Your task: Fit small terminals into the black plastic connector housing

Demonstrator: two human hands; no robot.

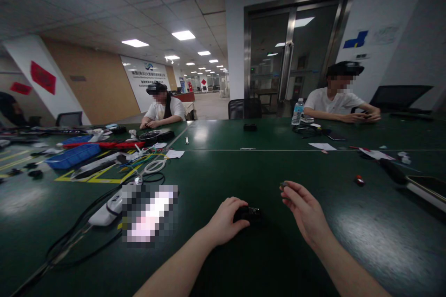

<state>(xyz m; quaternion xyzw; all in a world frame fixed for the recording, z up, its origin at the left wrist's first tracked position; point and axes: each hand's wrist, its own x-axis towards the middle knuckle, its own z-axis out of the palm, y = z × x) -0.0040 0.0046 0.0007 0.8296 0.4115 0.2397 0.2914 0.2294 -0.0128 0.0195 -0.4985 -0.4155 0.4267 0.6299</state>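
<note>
My left hand (pixel 228 222) is closed around one end of a small black object (pixel 251 214) that rests on the dark green table (pixel 265 260). Its exact kind is too dark to tell, and part of it is hidden by the fingers. To the right, my right hand (pixel 303 211) is raised a little above the tabletop. Its thumb and fingertips pinch a small dark grey piece (pixel 283 185), too small to name. The two hands are apart from each other.
A pixelated bright rectangle (pixel 151 216) and a white power strip (pixel 109 206) with black cables lie left. Further off are a blue tray (pixel 73 156) and a water bottle (pixel 298 112). A small red-and-black object (pixel 358 180) lies right. Two people sit across the table.
</note>
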